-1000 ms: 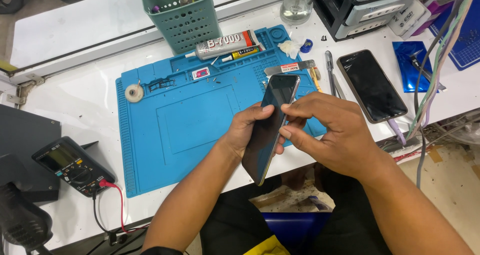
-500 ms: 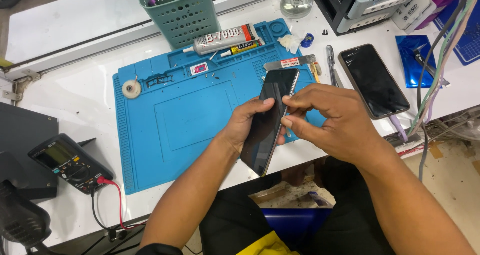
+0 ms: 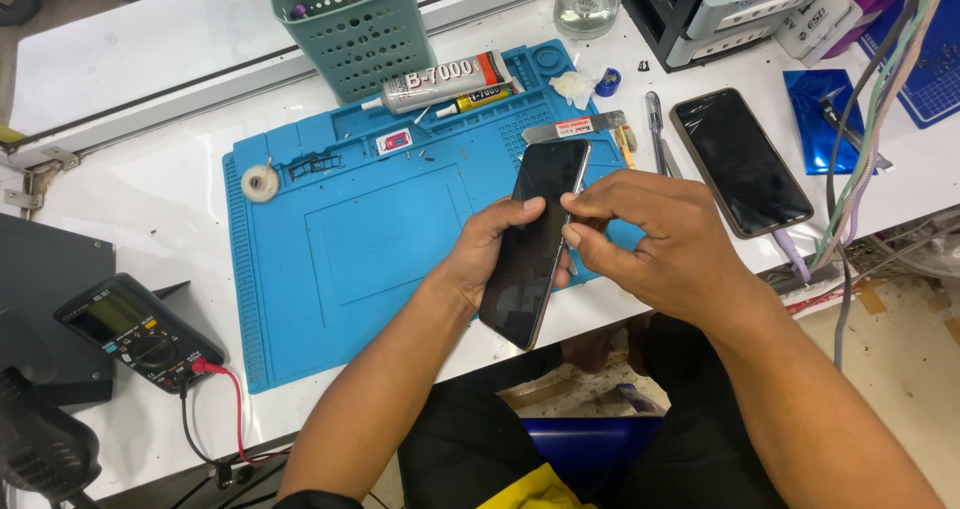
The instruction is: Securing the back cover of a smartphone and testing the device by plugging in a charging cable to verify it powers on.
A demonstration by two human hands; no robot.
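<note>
At the far left a black handheld multimeter with a red lead (image 3: 135, 331) is seen on the white bench (image 3: 130, 184), well apart from the work. Next, a blue silicone repair mat (image 3: 350, 239) is spread, with a small white tape roll (image 3: 260, 182) on its left edge and a green perforated plastic basket (image 3: 352, 29) and a grey glue tube (image 3: 440, 79) behind.

The dark slab-shaped smartphone (image 3: 535, 239) is held tilted above the mat's right part, clasped from below by the left hand (image 3: 490, 249). Its right edge is worked by the right hand (image 3: 655, 244), whose fingers are pinched shut on a thin metal tool (image 3: 568, 231), barely visible. The step in hand appears to be prying at the edge seam; a steady, shallow slide along it seems called for.

Further right, a second dark phone (image 3: 740, 161) lies flat, clear of the hands, beside hanging cables (image 3: 865, 159).
</note>
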